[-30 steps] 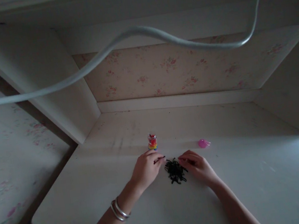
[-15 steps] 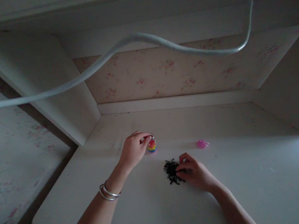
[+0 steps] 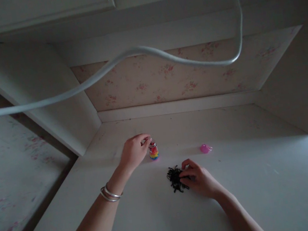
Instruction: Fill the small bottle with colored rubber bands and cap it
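Note:
My left hand point(image 3: 136, 150) is closed in a pinch just above the mouth of a small clear jar point(image 3: 153, 152). Bands of red, yellow and blue fill the jar, which stands upright on the white desk. Anything between those fingertips is too small to make out. Lower and to the right lies a tangled heap of black string-like strands point(image 3: 175, 179). Thumb and fingers of my right hand point(image 3: 198, 178) close on the heap's right edge, and the exact grip is partly hidden. A small shiny pink object point(image 3: 205, 148) rests on the desk beyond my right hand.
The white desktop point(image 3: 145, 216) runs back to a floral-papered wall panel point(image 3: 140, 83). A pale cable point(image 3: 139, 50) crosses the upper view, in front of the shelf. White side panels point(image 3: 42, 93) enclose the desk's left and right.
The camera view has shifted slightly. My left fingers have lifted a little off the jar's mouth, so more of its rim shows. My right hand stays at the black strands.

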A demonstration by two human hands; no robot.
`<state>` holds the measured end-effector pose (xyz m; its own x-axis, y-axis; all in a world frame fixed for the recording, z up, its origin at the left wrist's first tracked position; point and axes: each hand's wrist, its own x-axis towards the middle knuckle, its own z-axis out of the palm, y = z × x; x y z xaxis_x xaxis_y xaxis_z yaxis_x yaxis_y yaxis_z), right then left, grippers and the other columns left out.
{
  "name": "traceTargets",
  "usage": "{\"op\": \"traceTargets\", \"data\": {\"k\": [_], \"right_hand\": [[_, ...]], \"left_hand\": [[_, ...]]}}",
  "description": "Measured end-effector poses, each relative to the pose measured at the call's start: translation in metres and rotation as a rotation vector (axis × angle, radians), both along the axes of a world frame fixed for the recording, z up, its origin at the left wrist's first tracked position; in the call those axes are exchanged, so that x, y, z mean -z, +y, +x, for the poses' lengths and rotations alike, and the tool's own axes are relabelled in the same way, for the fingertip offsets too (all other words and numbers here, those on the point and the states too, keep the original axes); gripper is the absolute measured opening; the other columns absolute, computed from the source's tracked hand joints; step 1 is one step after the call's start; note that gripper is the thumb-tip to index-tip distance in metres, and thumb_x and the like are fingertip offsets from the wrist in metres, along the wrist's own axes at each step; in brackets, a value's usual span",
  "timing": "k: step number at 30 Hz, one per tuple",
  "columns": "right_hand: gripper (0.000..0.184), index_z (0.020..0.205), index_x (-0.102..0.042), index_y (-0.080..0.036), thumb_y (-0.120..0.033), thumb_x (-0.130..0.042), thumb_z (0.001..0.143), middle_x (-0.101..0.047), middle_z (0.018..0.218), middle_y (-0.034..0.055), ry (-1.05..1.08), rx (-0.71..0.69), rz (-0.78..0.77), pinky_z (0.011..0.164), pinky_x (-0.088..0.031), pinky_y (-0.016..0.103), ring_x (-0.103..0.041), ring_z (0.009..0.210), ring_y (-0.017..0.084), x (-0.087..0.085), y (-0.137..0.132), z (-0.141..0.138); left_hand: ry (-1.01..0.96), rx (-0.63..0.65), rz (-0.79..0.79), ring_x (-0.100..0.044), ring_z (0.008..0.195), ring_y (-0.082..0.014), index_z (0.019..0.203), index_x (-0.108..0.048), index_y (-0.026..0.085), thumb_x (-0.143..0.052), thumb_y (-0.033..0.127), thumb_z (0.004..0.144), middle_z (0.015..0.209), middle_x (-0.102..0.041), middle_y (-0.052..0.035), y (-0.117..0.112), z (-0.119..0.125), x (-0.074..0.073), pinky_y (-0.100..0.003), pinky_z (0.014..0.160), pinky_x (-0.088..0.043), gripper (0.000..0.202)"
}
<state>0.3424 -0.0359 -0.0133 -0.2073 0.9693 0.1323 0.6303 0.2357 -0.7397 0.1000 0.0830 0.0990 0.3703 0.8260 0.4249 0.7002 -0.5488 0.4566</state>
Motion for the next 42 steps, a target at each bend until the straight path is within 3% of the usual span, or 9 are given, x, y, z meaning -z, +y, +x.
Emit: {"op": "traceTargets", "data": {"k": [5,9,13,16,20,26,36,42], "right_hand": [[0.024,0.089,-0.076,-0.026,-0.038,-0.056,0.087,-0.055,0.101,0.0043,0.060,0.005,0.010,0.062,-0.046,0.024,-0.056,0.066,0.010,0.003,0.000,0.000],[0.030,0.084,-0.076,-0.024,-0.044,-0.054,0.087,-0.055,0.095,0.0037,0.084,0.054,-0.011,0.061,-0.044,0.024,-0.054,0.064,0.010,0.001,0.003,-0.003],[0.032,0.075,-0.075,-0.022,-0.046,-0.056,0.085,-0.056,0.092,0.0041,0.075,0.086,-0.025,0.060,-0.045,0.024,-0.054,0.064,0.011,0.000,0.004,-0.003],[0.031,0.085,-0.074,-0.022,-0.044,-0.053,0.087,-0.056,0.095,0.0064,0.124,0.111,0.008,0.065,-0.048,0.025,-0.058,0.073,0.014,0.001,-0.001,0.004],[0.026,0.093,-0.074,-0.023,-0.038,-0.054,0.086,-0.057,0.098,0.0082,0.043,0.161,0.053,0.074,-0.050,0.028,-0.059,0.087,0.018,0.004,-0.010,0.014],[0.024,0.093,-0.075,-0.025,-0.035,-0.054,0.084,-0.057,0.099,0.0069,-0.119,0.193,0.067,0.072,-0.050,0.028,-0.060,0.081,0.017,0.012,-0.012,0.014],[0.029,0.083,-0.073,-0.021,-0.044,-0.054,0.087,-0.056,0.099,0.0067,-0.009,0.238,0.005,0.073,-0.048,0.027,-0.059,0.084,0.017,0.012,-0.007,0.014],[0.035,0.082,-0.072,-0.020,-0.049,-0.054,0.087,-0.058,0.096,0.0068,-0.032,0.228,0.037,0.065,-0.046,0.027,-0.057,0.073,0.014,0.004,0.002,0.012]], "left_hand": [[-0.081,-0.039,0.055,-0.060,0.066,-0.0108,0.099,-0.067,0.019,-0.048,0.031,0.092,0.094,-0.071,-0.0031,-0.010,-0.007,-0.004,-0.022,0.068,-0.046,0.023],[-0.148,-0.038,0.031,-0.052,0.058,-0.0085,0.096,-0.065,0.018,-0.046,0.031,0.093,0.089,-0.067,-0.0026,-0.033,-0.013,0.004,-0.021,0.063,-0.044,0.023],[-0.156,0.066,-0.128,-0.056,0.068,-0.0103,0.100,-0.065,0.020,-0.044,0.030,0.095,0.093,-0.066,-0.0037,-0.071,-0.008,0.030,-0.021,0.066,-0.045,0.024],[-0.064,0.167,-0.277,-0.061,0.079,-0.0129,0.100,-0.065,0.022,-0.045,0.026,0.093,0.095,-0.066,-0.0037,-0.100,0.004,0.055,-0.022,0.073,-0.048,0.022],[0.074,0.185,-0.380,-0.063,0.086,-0.0156,0.100,-0.065,0.025,-0.056,0.026,0.087,0.097,-0.065,-0.0022,-0.123,0.018,0.081,-0.024,0.078,-0.048,0.015],[0.173,0.143,-0.342,-0.063,0.084,-0.0161,0.093,-0.063,0.025,-0.052,0.026,0.090,0.096,-0.064,-0.0022,-0.125,0.025,0.092,-0.024,0.074,-0.047,0.011],[0.206,0.117,-0.263,-0.061,0.082,-0.0185,0.092,-0.061,0.024,-0.042,0.020,0.093,0.089,-0.062,-0.0045,-0.131,0.021,0.107,-0.028,0.071,-0.047,0.019],[0.180,0.117,-0.246,-0.061,0.082,-0.0180,0.093,-0.060,0.022,-0.044,0.021,0.093,0.093,-0.062,-0.0045,-0.133,0.021,0.110,-0.029,0.073,-0.049,0.016]]}}
